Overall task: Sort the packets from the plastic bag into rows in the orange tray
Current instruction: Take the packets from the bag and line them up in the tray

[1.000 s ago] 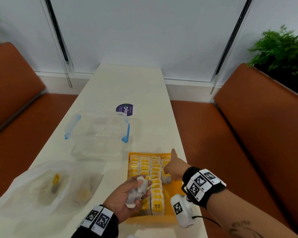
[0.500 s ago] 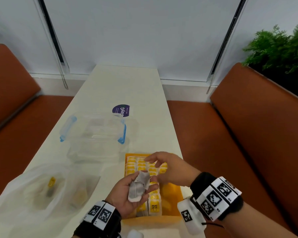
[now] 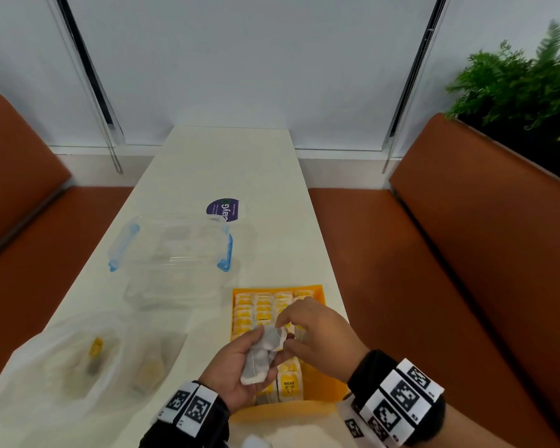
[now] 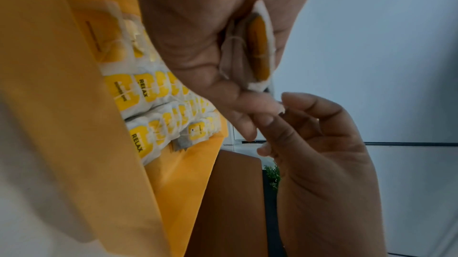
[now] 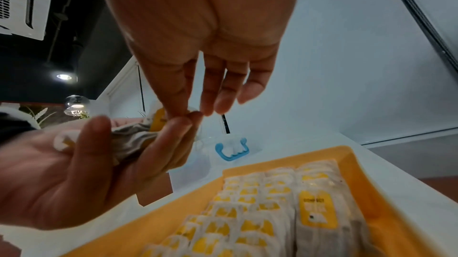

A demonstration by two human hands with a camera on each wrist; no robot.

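Note:
My left hand [image 3: 267, 342] is held palm up over the near half of the orange tray [image 3: 319, 291] and grips a small bunch of white packets [image 3: 257, 363] with yellow labels [image 4: 259, 46]. My right hand [image 3: 283, 333] hovers just right of it, with thumb and forefinger [image 5: 192, 113] pinching the top edge of the bunch. Rows of packets [image 5: 247, 212] marked RELAX stand upright in the tray, filling its left and middle. The plastic bag [image 3: 62, 360] lies at the near left of the table with a few packets inside.
A clear lidded box with blue clips [image 3: 172, 247] stands behind the bag, left of the tray. A purple sticker [image 3: 223, 208] lies on the white table beyond it. Orange benches flank the table; a plant [image 3: 514, 82] stands at the far right.
My right hand has left the far rows of the tray and come back to the bunch in my left hand, closing its fingertips on the top edge. The left hand has kept its hold.

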